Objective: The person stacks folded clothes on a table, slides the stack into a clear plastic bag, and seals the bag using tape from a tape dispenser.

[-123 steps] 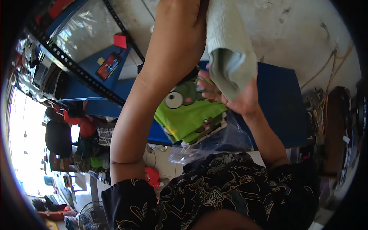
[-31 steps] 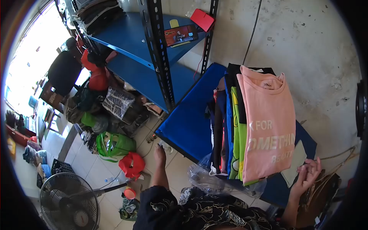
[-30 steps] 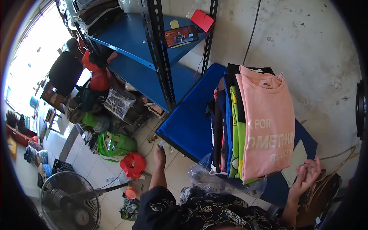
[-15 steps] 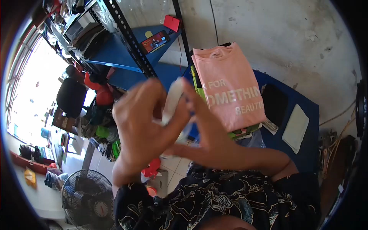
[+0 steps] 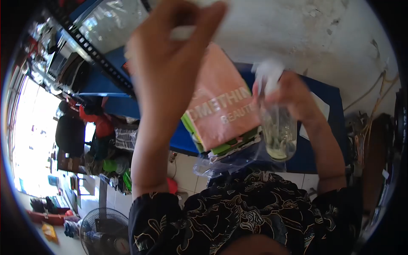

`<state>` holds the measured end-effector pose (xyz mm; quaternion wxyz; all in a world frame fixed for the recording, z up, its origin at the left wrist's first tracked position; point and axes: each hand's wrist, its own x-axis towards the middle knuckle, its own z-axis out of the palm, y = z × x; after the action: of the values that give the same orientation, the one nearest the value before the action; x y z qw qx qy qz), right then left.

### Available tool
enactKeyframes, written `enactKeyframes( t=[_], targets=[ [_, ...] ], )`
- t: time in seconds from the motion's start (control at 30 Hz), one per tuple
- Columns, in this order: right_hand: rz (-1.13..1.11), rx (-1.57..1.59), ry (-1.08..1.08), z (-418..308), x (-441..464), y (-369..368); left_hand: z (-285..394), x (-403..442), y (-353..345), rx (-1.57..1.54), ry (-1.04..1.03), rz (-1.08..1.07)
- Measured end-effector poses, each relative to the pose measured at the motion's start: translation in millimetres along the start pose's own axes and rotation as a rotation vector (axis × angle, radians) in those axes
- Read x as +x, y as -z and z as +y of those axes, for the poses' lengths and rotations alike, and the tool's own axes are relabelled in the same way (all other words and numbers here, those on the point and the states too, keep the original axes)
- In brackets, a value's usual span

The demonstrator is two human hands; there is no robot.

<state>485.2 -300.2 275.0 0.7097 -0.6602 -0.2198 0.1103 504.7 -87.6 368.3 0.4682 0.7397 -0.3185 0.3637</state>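
My right hand [image 5: 293, 94] is wrapped round the neck of a clear spray bottle [image 5: 279, 138], which stands out upright over the blue table [image 5: 332, 94]. Pale liquid shows low in the bottle, and its white top is blurred. On the left, my left hand [image 5: 174, 40] is raised close to the camera with curled fingers; anything within them is hidden. Between my arms a folded pink shirt [image 5: 225, 106] with pale lettering tops a stack of folded clothes, green ones showing at its lower edge. A pale folded cloth [image 5: 321, 106] lies right of my right hand, partly covered by it.
A clear plastic bag [image 5: 208, 168] hangs at the table's near edge. Metal shelving [image 5: 87, 46] stands at the upper left, with a fan [image 5: 104, 233] below on the floor. Cables [image 5: 369, 100] run along the wall at the right.
My hands have moved apart from their earlier place close together; the left has risen and the right has gone right with the bottle. The view has turned, so the shirt stack appears further left.
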Motion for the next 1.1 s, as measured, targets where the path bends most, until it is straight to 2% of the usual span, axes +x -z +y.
enactKeyframes(
  t=[0.03, 0.1, 0.13, 0.17, 0.2, 0.3, 0.33, 0.4, 0.47, 0.53, 0.63, 0.77, 0.83, 0.87, 0.93, 0.97, 1.03, 1.07, 1.1],
  targets=[
    [-0.01, -0.076, -0.101, 11.2, -15.3, 1.8, 10.1, -13.7, 4.6, -0.041, 0.105, 0.041],
    [-0.141, -0.135, -0.152, 55.6, -45.3, 18.2, 22.3, -42.5, 0.2, -0.045, 0.084, 0.126],
    [-0.12, -0.132, -0.165, 77.2, -57.5, 36.6, 21.5, -59.0, -12.9, -0.195, 0.031, 0.145],
    [0.035, -0.08, -0.295, 99.4, -72.3, 58.0, 18.8, -77.2, -30.4, -0.339, -0.02, 0.169],
    [0.186, -0.026, -0.423, 120.3, -88.1, 79.4, 21.8, -93.1, -48.1, -0.294, 0.008, 0.012],
    [0.486, 0.059, -0.376, 170.4, -123.1, 157.0, 31.2, -126.4, -131.0, -0.134, 0.194, -0.513],
    [0.493, 0.066, -0.382, 173.6, -129.2, 168.3, 24.6, -141.0, -167.0, -0.089, 0.229, -0.592],
    [0.674, 0.029, -0.209, 177.6, -141.5, 190.3, -15.8, -190.1, -245.9, 0.059, 0.226, -0.724],
    [0.62, -0.017, -0.227, 189.9, -158.7, 210.3, -63.8, -234.5, -303.9, 0.159, 0.191, -0.776],
    [0.544, -0.024, -0.257, 199.1, -176.2, 215.3, -91.9, -257.7, -339.8, 0.524, -0.083, -0.885],
    [0.539, 0.157, -0.282, 189.0, -193.5, 198.7, -120.4, -269.9, -360.6, 0.432, -0.092, -0.929],
    [0.349, 0.14, -0.357, 208.2, -211.0, 192.8, -147.2, -278.8, -366.2, 0.416, -0.126, -0.975],
    [0.272, 0.25, -0.396, 235.8, -213.6, 197.8, -155.8, -266.8, -367.9, 0.308, 0.109, -1.133],
    [0.267, 0.261, -0.4, 242.1, -209.2, 204.7, -160.1, -257.4, -368.4, 0.314, 0.118, -1.142],
    [0.535, 0.455, -0.292, 251.6, -189.3, 229.8, -164.0, -235.9, -371.1, -0.129, 0.704, -1.14],
    [0.69, 0.317, -0.224, 247.4, -174.5, 242.7, -157.0, -231.6, -368.1, -0.12, 0.713, -1.141],
    [0.938, 0.053, -0.084, 243.0, -146.8, 269.5, -139.9, -230.5, -357.6, 0.082, 0.154, -1.167],
    [1.034, -0.072, -0.009, 244.7, -134.7, 280.7, -138.7, -232.9, -356.7, 0.092, 0.16, -1.173],
    [1.031, -0.06, -0.01, 244.4, -122.9, 288.9, -137.9, -236.3, -357.5, 0.144, 0.111, -1.177]
  ],
)
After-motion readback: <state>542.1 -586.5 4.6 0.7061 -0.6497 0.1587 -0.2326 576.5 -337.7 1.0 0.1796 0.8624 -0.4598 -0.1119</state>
